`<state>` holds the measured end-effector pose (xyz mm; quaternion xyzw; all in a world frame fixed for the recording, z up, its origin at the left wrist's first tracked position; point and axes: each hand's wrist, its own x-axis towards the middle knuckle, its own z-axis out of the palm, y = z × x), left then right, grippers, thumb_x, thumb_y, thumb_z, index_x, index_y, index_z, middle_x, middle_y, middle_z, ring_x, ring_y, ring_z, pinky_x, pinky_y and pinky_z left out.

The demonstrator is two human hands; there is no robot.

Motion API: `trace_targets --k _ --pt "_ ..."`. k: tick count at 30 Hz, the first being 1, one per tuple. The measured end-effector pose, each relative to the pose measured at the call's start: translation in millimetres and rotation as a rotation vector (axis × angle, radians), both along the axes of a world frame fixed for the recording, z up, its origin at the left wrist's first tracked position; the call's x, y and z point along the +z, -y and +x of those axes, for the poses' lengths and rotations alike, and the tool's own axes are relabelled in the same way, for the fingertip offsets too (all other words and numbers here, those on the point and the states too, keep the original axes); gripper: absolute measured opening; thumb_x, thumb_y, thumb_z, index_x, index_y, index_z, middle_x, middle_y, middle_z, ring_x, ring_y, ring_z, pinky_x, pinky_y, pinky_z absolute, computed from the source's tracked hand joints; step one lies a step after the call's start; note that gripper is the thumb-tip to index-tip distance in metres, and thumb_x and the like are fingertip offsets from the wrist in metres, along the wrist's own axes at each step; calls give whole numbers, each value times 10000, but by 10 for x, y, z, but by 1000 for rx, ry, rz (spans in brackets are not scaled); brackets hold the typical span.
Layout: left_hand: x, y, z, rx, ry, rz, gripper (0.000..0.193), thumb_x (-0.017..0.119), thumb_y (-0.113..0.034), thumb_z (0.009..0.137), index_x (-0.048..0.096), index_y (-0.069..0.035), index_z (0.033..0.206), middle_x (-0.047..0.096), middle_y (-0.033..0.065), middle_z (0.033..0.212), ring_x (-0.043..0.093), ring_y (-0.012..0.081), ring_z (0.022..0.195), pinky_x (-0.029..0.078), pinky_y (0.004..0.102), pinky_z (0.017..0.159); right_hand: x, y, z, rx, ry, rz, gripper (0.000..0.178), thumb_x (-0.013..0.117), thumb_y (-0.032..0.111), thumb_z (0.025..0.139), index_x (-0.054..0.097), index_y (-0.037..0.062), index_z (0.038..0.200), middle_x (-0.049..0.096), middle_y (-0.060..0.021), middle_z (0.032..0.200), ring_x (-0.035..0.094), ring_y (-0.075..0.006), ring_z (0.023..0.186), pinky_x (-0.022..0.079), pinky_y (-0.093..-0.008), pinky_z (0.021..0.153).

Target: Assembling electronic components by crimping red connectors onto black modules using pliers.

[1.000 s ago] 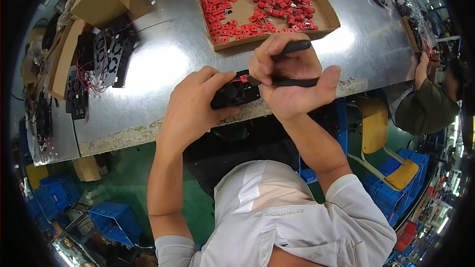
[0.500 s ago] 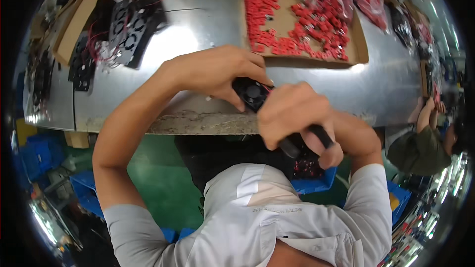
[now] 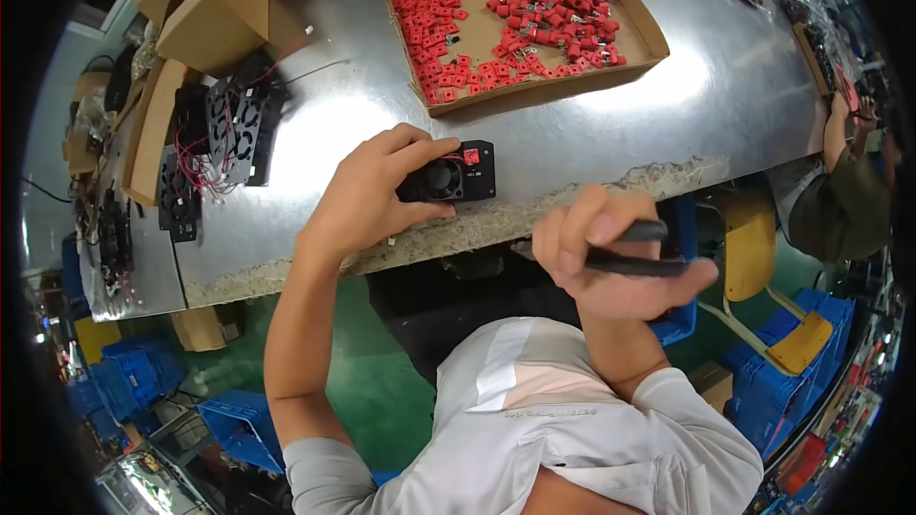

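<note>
On the metal bench, near its front edge, my left hand [image 3: 382, 181] grips a black cooling fan [image 3: 442, 179] set in a black panel. Thumb and fingers pinch it from both sides. A small red square part [image 3: 471, 156] sits on the panel's right end, and a red wire shows by the fan. Off to the right, past the bench edge, my right hand [image 3: 592, 253] is closed round black-handled pliers [image 3: 637, 262]. Motion smears it, and the jaws are hard to make out.
A shallow cardboard tray [image 3: 534, 93] of red plastic parts lies beyond my hands. Several fan panels [image 3: 234, 133] with wires are at left, near a cardboard box [image 3: 215, 33]. A yellow chair [image 3: 751, 248] stands at right. Another person's arm [image 3: 838, 133] is at far right.
My right hand has drawn back from the fan panel with the pliers, rightward. The red square part on the panel is now in sight. The whole view has shifted.
</note>
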<state>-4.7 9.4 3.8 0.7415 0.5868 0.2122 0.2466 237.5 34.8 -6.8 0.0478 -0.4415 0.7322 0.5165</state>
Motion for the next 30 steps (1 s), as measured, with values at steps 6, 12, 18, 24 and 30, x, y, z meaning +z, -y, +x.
trace_targets --k 6,12,18,24,30 --pt "23 172 149 143 -27 31 647 863 -156 636 640 -102 1241 608 88 1029 605 258 901 491 343 795 49 -250 7 -47 60 -136 1067 242 917 778 525 -52 1124 553 -133 822 526 -188 627 399 -288 524" --pt "-18 289 311 225 10 70 589 845 -208 668 641 -119 1213 596 94 982 597 297 876 497 392 766 223 -622 -256 -5 63 -141 938 242 824 852 557 1 1175 545 -123 831 471 -207 629 387 -335 603" --pt "-6 318 398 321 47 -6 634 840 -164 635 644 -112 1236 593 82 971 612 267 900 495 363 802 163 -609 -624 -56 106 -153 912 243 802 879 572 -19 1105 568 -93 813 501 -152 640 397 -266 585" --pt "-1 339 434 315 -21 38 587 820 -203 672 636 -114 1222 586 86 976 601 304 896 494 412 789 118 -624 -683 -101 176 -79 937 266 815 857 558 -32 1135 557 -125 812 477 -199 625 403 -319 588" --pt "-6 336 427 328 37 29 590 820 -203 670 635 -113 1222 592 83 996 605 304 913 496 408 798 95 -595 -702 -134 248 -19 938 283 826 847 551 -32 1114 553 -127 807 480 -193 631 407 -307 587"
